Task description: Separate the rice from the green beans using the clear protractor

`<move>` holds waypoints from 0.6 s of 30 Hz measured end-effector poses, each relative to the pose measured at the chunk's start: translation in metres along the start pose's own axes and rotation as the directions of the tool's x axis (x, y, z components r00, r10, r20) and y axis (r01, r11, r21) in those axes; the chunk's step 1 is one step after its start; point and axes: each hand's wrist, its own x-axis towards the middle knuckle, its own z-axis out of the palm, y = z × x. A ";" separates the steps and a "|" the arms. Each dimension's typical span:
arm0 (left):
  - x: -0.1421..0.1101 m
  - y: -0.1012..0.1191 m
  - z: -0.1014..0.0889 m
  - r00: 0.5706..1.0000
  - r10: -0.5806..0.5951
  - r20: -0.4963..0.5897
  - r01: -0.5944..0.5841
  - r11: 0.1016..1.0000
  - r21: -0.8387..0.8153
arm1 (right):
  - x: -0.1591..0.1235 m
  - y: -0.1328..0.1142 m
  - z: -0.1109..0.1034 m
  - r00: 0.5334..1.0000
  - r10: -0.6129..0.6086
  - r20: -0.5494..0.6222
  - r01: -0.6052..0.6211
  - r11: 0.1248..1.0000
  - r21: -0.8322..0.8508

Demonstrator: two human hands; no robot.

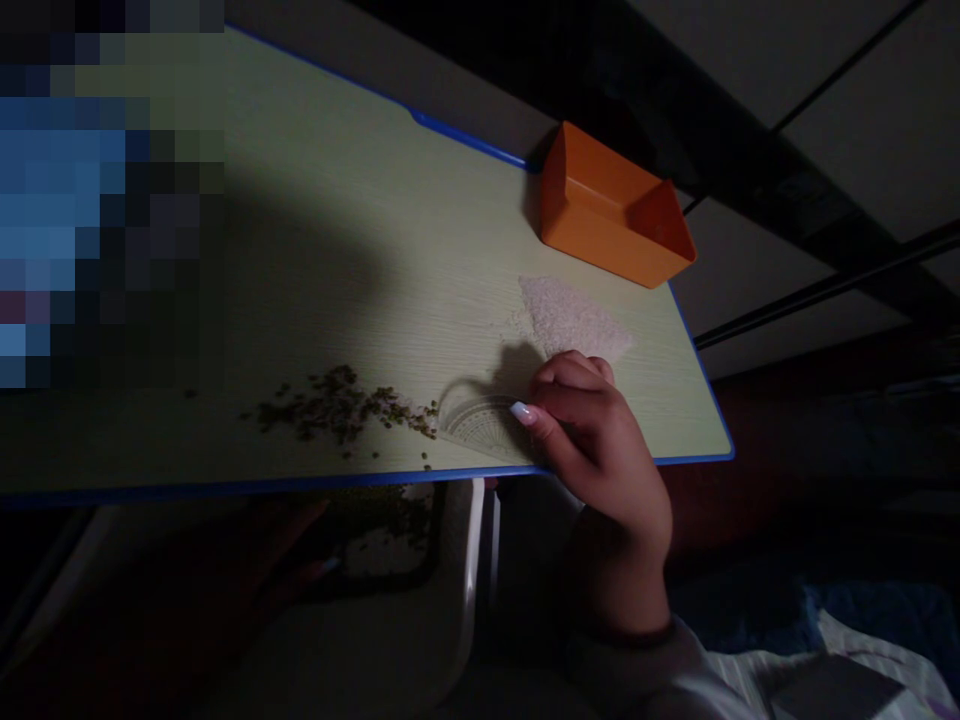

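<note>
My right hand (pixel 592 430) pinches a clear protractor (pixel 484 425) that lies on the tabletop near its front edge. The protractor's left end meets a scattered pile of small green beans (pixel 337 405), with pale grains mixed in. Just beyond my right hand lies a heap of white rice (pixel 570 315), with a few loose grains to its left. In deep shadow below the table edge, my left hand (pixel 277 555) grips the left side of a dark-rimmed tray (pixel 431 570). Green beans and pale patches show inside the tray; most of the left fingers are hard to see.
An orange open box (pixel 615 215) stands at the table's far right corner. Blue trim (pixel 225 483) edges the pale green tabletop (pixel 315 200). Beneath the tray is a white-rimmed seat or stand (pixel 471 580). Fabric (pixel 862 640) lies at lower right. The upper left is blurred out.
</note>
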 end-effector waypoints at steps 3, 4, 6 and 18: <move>-0.001 -0.003 0.004 1.000 0.011 0.014 -0.013 0.994 0.105 | 0.000 0.000 0.000 1.000 -0.002 -0.003 0.002 1.000 0.004; -0.001 -0.004 0.005 1.000 0.030 -0.003 -0.030 0.992 0.122 | 0.000 0.000 0.000 1.000 0.000 -0.007 0.000 1.000 0.000; -0.003 -0.004 0.007 0.998 0.057 -0.029 -0.052 0.990 0.133 | 0.001 0.000 0.002 1.000 0.008 -0.012 -0.008 1.000 -0.013; 0.000 0.002 0.003 1.000 0.000 0.008 -0.001 0.994 0.106 | 0.002 -0.002 0.004 0.999 -0.031 0.027 0.031 0.999 0.012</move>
